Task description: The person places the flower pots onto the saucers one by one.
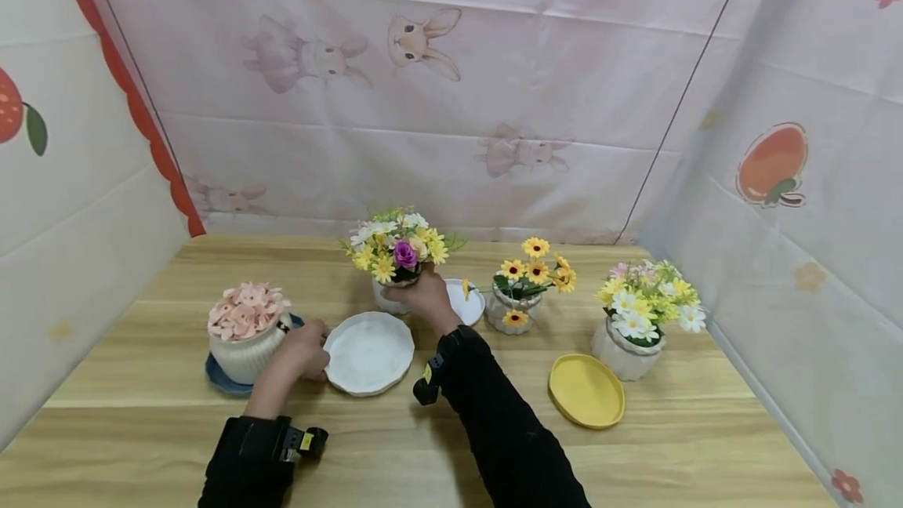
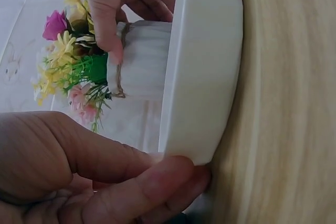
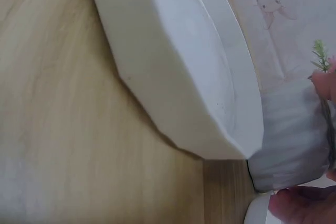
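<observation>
My left hand point(image 1: 305, 347) pinches the left edge of a white many-sided saucer point(image 1: 369, 353) on the table; the left wrist view shows thumb and fingers on its rim point(image 2: 202, 66). Just behind the saucer, my right hand point(image 1: 426, 300) grips a white flowerpot point(image 2: 144, 59) near its twine-tied top. Yellow, white, pink and purple artificial flowers point(image 1: 400, 245) fill this pot. In the right wrist view the pot's base point(image 3: 289, 174) is close to the saucer's far edge; whether it touches the table I cannot tell.
Left stands a ribbed pot of pink flowers point(image 1: 247, 312) on a blue saucer point(image 1: 219, 376). To the right are a small white saucer point(image 1: 467, 306), a pot of orange daisies point(image 1: 513, 310), a yellow saucer point(image 1: 587, 392) and another mixed-flower pot point(image 1: 626, 351). Printed cloth point(image 1: 494, 100) hangs around the table.
</observation>
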Available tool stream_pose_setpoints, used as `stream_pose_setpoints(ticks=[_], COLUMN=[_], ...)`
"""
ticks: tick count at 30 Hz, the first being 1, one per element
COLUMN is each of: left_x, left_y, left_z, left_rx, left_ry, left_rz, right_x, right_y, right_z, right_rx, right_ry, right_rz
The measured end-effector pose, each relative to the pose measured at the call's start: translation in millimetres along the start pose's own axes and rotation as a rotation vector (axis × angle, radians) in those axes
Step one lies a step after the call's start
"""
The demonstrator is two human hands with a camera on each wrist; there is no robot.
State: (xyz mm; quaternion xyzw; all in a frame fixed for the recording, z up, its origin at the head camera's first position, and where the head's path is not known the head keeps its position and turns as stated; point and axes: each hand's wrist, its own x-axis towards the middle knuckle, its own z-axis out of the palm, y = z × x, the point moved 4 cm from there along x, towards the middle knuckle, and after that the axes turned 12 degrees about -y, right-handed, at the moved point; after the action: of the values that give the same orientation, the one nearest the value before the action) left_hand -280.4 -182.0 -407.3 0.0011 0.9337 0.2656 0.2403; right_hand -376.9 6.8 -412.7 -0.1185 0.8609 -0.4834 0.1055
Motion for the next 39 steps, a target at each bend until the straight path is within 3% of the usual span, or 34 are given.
stream_pose_setpoints(ticks=[8, 25, 35, 39], left_x=[-2.3, -1.1, -0.9, -0.4], left_y=[-0.6, -4.7, -4.0, -5.1], left_z=[-0.8, 0.2, 0.9, -0.2], left_rx=[0.001, -0.023, -0.044, -0.033], left_ry=[0.0, 0.006, 0.005, 0.004], left_rz=[0.004, 0.025, 0.01, 0.001], right_x=[1.4, -5.8, -13.0, -14.6], right_y=[-3, -3, -11, -16], right_z=[-2, -6, -9, -10], right_rx=[-0.016, 0.05, 0.005, -0.035], right_ry=[0.036, 0.106, 0.142, 0.148], right_rz=[-0.064, -0.092, -0.084, -0.117])
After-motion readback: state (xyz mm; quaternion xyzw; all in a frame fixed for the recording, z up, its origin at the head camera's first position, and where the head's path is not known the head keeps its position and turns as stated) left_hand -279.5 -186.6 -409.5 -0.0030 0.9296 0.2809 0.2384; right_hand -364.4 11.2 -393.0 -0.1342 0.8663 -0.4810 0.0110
